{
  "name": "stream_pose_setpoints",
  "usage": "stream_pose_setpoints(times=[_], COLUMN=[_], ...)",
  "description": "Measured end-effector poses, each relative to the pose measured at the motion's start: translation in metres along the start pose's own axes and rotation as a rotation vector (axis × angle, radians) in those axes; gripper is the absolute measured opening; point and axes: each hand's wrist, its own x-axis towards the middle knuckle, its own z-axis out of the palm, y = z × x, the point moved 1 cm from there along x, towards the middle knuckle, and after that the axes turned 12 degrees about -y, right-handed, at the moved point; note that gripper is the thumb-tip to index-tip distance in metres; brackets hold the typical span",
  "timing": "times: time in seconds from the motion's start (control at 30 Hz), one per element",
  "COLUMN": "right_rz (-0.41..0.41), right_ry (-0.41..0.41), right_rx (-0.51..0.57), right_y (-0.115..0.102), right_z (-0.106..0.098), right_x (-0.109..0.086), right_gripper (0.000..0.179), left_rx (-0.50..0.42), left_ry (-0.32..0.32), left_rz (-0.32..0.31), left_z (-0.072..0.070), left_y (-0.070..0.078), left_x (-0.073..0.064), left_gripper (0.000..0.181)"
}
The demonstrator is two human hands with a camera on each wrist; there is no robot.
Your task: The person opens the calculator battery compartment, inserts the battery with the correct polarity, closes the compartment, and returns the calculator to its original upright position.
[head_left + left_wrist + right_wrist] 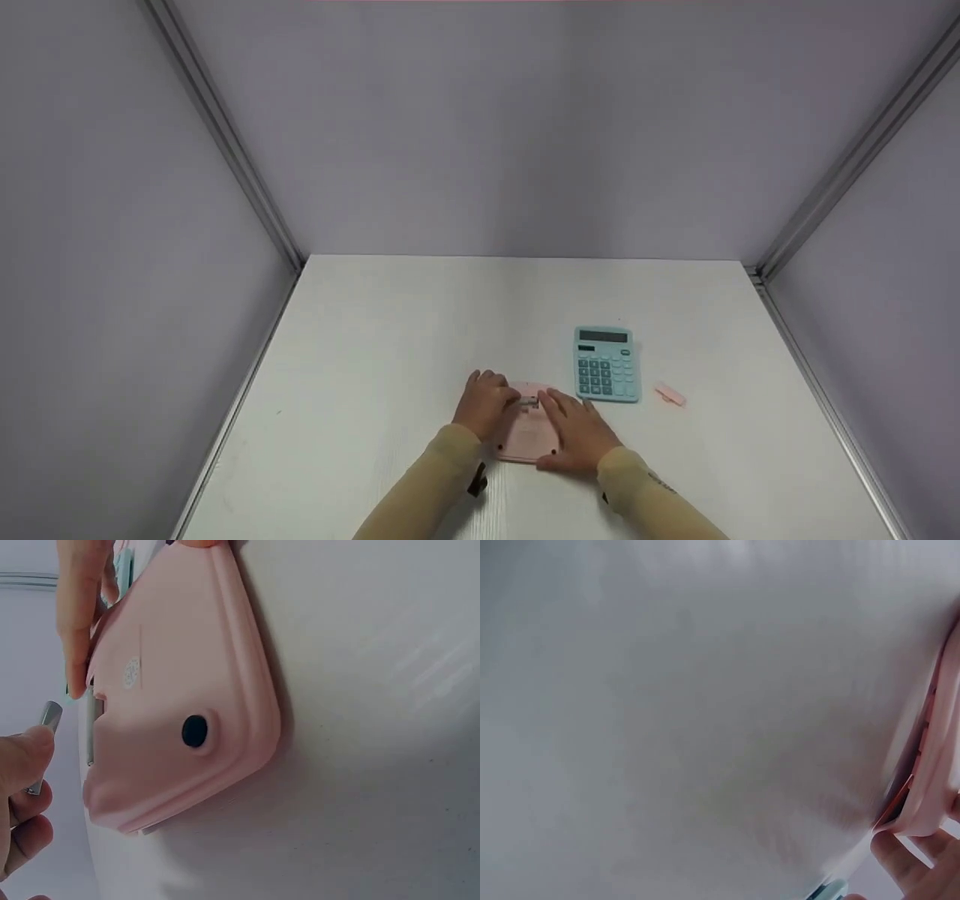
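Observation:
A pink calculator (525,439) lies face down on the white table, its back with dark round feet and an uncovered battery slot (91,727) turned up. Between thumb and fingertips my left hand (484,405) pinches a small silver battery (49,716), just beside that slot. A grey, metallic strip shows inside the slot. My right hand (581,435) holds the calculator at its right side, thumb by the near edge and fingers reaching toward the slot. In the right wrist view, fingertips (896,859) of that hand rest against the calculator's edge.
A light blue calculator (607,364) lies face up just beyond my right hand. Right of it is a small pink cover (670,394). Grey panels (525,135) enclose the table (375,315) at the back and both sides.

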Motion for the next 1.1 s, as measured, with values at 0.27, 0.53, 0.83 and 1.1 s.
stream_pose_setpoints(times=[0.27,0.53,0.83,1.1], right_rz=[-0.018,-0.022,-0.035,-0.023], right_ry=[0.01,0.016,-0.002,-0.013], right_rx=[-0.027,-0.046,-0.032,-0.003], right_y=[-0.001,-0.002,-0.003,-0.003], right_z=[-0.001,-0.003,-0.004,-0.005], right_x=[-0.002,-0.003,-0.003,-0.003], right_gripper=[0.116,0.113,0.107,0.107], left_rx=[0.023,0.061,0.073,0.072], left_ry=[-0.039,-0.039,-0.021,-0.004], left_rz=[-0.017,-0.026,-0.032,-0.023], left_z=[0.005,0.009,0.014,0.015], left_y=[0.004,0.005,0.005,0.003], left_x=[-0.002,0.0,0.002,0.001], left_gripper=[0.011,0.01,0.009,0.009])
